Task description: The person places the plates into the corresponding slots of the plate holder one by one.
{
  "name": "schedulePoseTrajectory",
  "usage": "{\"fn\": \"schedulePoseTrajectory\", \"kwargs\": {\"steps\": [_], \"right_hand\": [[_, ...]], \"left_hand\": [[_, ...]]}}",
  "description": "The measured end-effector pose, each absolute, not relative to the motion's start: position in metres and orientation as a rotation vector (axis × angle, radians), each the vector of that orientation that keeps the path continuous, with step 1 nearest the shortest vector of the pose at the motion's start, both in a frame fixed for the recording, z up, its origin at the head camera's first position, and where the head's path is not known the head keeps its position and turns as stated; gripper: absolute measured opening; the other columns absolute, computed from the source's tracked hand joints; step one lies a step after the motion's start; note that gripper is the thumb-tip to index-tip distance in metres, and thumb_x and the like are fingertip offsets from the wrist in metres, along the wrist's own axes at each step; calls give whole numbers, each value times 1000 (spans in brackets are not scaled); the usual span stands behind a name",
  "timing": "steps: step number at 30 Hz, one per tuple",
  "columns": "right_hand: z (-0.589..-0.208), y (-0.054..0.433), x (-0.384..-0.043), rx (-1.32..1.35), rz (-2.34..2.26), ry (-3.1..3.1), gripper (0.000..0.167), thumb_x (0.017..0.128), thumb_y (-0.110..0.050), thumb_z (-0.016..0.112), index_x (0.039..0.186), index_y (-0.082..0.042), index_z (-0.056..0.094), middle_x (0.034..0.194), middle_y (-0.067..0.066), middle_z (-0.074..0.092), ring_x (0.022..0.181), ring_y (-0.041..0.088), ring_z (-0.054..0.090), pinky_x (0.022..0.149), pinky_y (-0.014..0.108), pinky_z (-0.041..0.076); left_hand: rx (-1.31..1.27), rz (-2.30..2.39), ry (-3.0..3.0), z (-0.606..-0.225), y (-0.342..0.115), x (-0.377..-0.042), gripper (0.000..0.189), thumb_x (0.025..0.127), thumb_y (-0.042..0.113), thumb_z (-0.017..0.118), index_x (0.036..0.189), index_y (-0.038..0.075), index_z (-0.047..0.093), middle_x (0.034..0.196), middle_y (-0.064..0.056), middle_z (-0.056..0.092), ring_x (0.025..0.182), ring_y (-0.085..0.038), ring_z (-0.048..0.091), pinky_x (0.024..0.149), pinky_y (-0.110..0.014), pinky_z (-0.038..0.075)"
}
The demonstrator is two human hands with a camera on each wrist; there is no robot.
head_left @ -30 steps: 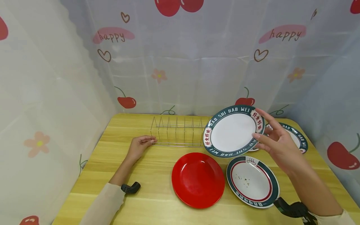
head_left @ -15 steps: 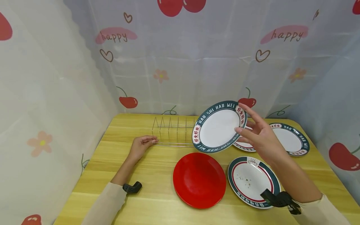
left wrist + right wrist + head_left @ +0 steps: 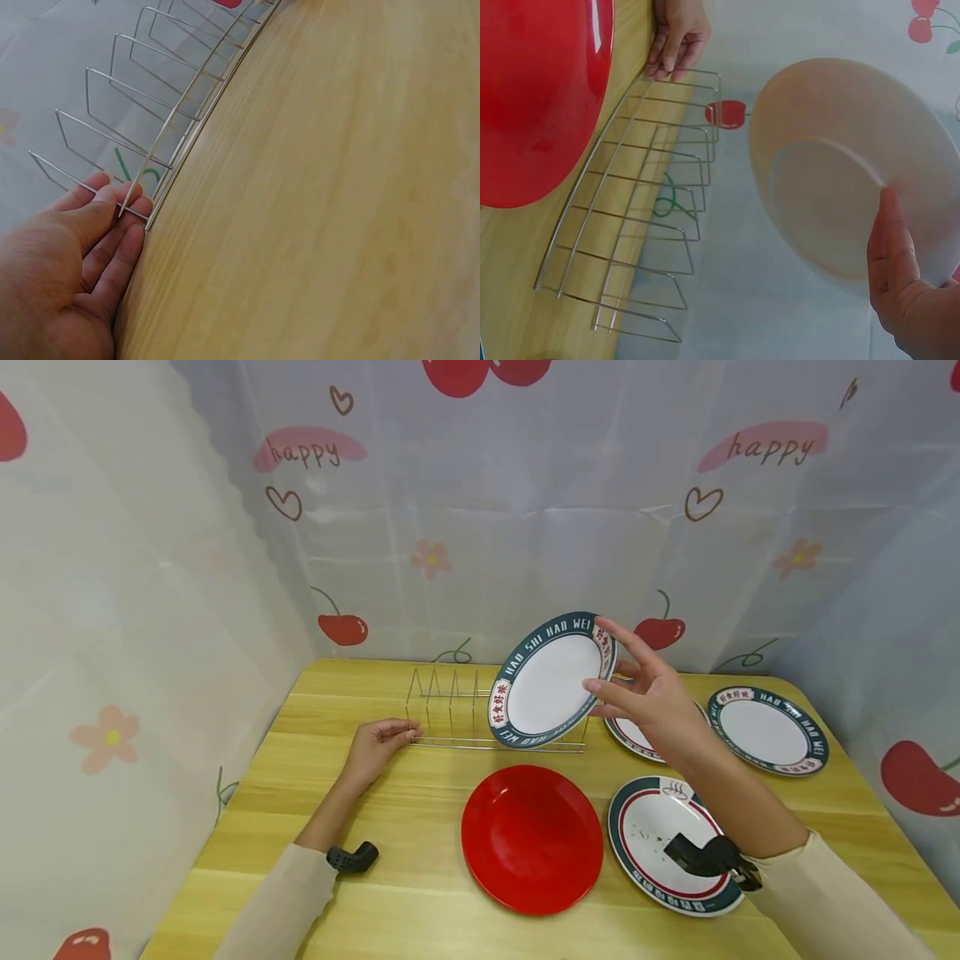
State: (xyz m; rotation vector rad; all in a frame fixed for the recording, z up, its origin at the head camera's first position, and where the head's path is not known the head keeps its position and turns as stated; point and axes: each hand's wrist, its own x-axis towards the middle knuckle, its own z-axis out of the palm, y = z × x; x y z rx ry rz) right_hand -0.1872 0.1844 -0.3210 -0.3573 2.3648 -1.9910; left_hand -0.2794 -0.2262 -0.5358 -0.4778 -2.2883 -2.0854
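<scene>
A white plate (image 3: 551, 685) with a dark green lettered rim is tilted in the air above the wire dish rack (image 3: 457, 743). My right hand (image 3: 648, 693) grips its right edge, thumb on the front face and fingers behind; the plate's pale underside (image 3: 825, 202) fills much of the right wrist view. At the rack's left end, my left hand (image 3: 378, 747) pinches the wire frame between thumb and fingers. That same pinch shows in the left wrist view, where the hand (image 3: 82, 262) holds the end wire. No plate stands in the visible slots of the rack (image 3: 630, 202).
A red plate (image 3: 532, 839) lies in front of the rack. To its right is a green-rimmed plate (image 3: 667, 843) with brown specks inside. Farther back lie another plate (image 3: 637, 739), partly behind my right hand, and a lettered plate (image 3: 768, 731). A printed curtain (image 3: 480, 568) stands behind the table.
My right hand has carried the lettered plate leftward and slightly up, from beside the rack's right end to over it, tilting it more steeply. The left hand has stayed on the rack.
</scene>
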Motion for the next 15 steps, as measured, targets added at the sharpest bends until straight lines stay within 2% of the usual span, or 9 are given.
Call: {"fn": "schedulePoseTrajectory", "kwargs": {"steps": [6,12,15], "right_hand": [[-326,165,-206,-428,-1991,2339,75,97,-20,72,158,-40,34,144,18,50,117,28,62,84,38,62],[-333,149,-219,-473,-1986,2332,77,95,-19,75,157,-40,36,131,19,56,107,30,65,82,38,63],[-335,137,-224,-509,-1986,2301,78,94,-17,76,157,-39,37,122,20,56,102,29,67,82,41,63]], "left_hand": [[-490,-2034,-2308,-537,-229,-279,24,97,4,67,117,-9,71,109,-25,73,99,-24,75,88,-27,60],[-528,-1988,-2319,-540,-228,-282,24,97,8,68,117,-3,73,109,-17,75,99,-20,74,87,-29,61],[-516,-1981,-2318,-540,-229,-281,23,97,6,68,116,-4,73,110,-19,74,99,-23,74,86,-29,61]]}}
